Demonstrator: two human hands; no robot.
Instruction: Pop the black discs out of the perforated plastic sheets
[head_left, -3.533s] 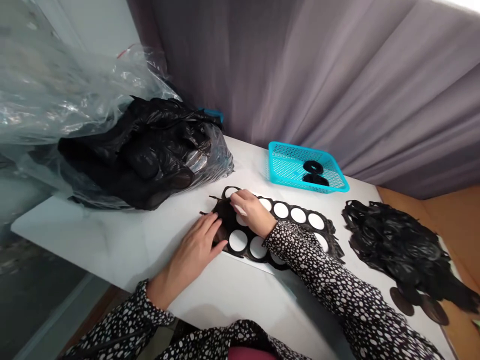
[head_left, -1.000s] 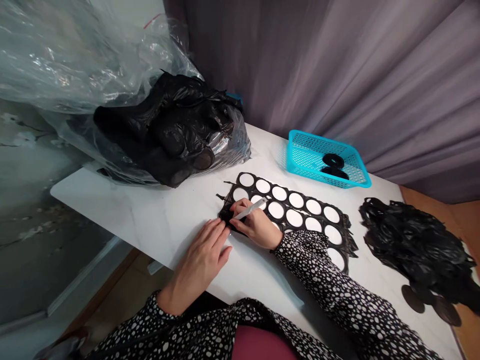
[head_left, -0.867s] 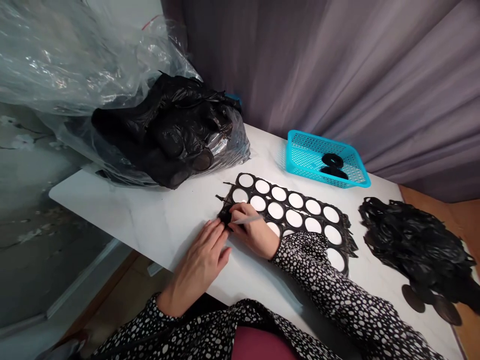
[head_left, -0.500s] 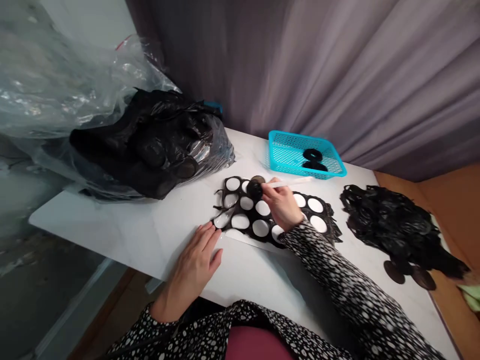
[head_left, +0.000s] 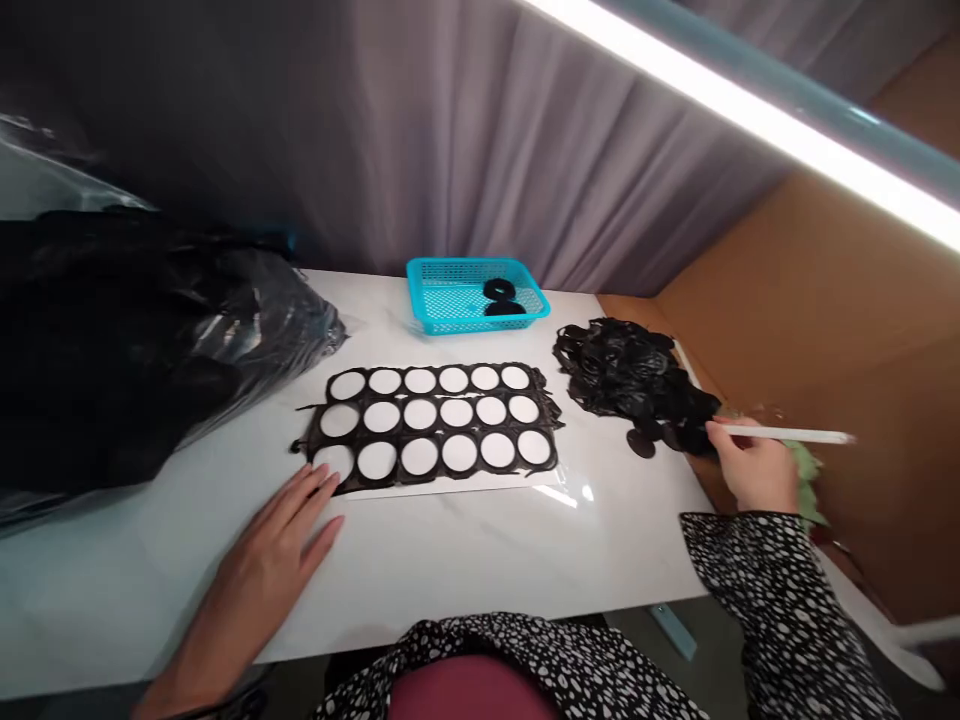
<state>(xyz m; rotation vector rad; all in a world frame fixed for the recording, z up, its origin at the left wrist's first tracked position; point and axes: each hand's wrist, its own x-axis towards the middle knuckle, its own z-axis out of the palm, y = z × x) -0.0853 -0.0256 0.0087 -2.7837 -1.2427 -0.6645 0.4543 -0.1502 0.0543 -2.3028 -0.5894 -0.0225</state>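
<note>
My left hand lies flat on the table, fingers stretched out. Its fingertips touch the lower left corner of a thin black sheet with rows of round holes, and white shows through the holes. Over at the right, my right hand is closed around a slim white stick-like tool, whose exact kind I cannot make out. That hand is beside the near right end of a heap of thin black pieces. A dark round disc lies at the heap's near edge.
Behind the sheet stands a blue mesh basket with black rings in it. A large clear plastic bag of black material fills the left side. A brown panel borders the right, with a green cloth near it.
The view has turned right. My right hand has moved from the holed sheet to the black heap, still holding the white tool. The dark pieces at its fingertips over the sheet are gone from there.
</note>
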